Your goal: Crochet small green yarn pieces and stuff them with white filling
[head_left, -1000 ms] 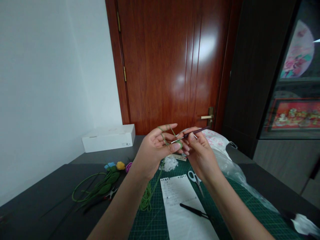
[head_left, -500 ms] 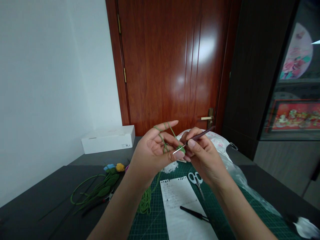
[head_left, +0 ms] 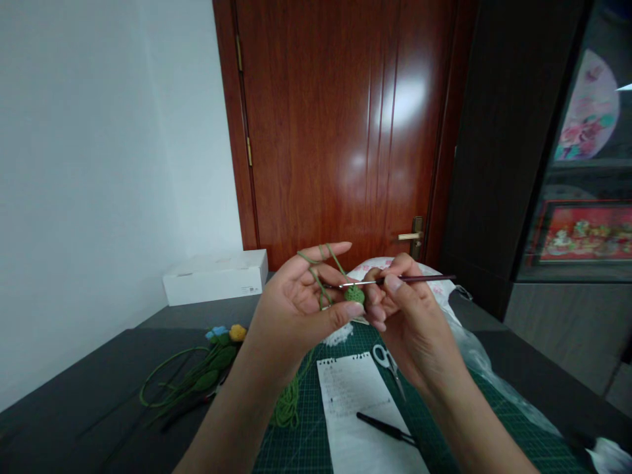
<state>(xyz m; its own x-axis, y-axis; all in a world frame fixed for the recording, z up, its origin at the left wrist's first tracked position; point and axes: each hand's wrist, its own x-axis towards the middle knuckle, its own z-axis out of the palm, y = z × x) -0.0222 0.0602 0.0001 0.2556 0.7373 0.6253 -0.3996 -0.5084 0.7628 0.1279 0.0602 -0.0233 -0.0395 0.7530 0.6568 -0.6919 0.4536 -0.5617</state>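
Between thumb and fingers, my left hand point(head_left: 301, 303) pinches a small round green crochet piece point(head_left: 354, 296). Green yarn point(head_left: 337, 260) loops around its raised index finger and runs down to the piece. My right hand point(head_left: 407, 299) grips a crochet hook point(head_left: 419, 278) with a dark red handle. The hook's silver shaft lies nearly level across the top of the piece, its tip pointing left. Whether a loop sits on the shaft is too small to make out. A bundle of green yarn point(head_left: 286, 405) lies below my left forearm.
On a green cutting mat point(head_left: 306, 454) lie a handwritten sheet point(head_left: 350, 395), black tweezers point(head_left: 385, 428) and white-handled scissors point(head_left: 390, 368). Crocheted flowers with green stems point(head_left: 212, 368) are at left, near a white box point(head_left: 214, 280). Clear plastic point(head_left: 474, 355) spreads at right.
The hook has swung from a slant, tip down at the left thumb, to nearly level above the crochet piece. More of the green piece now shows.
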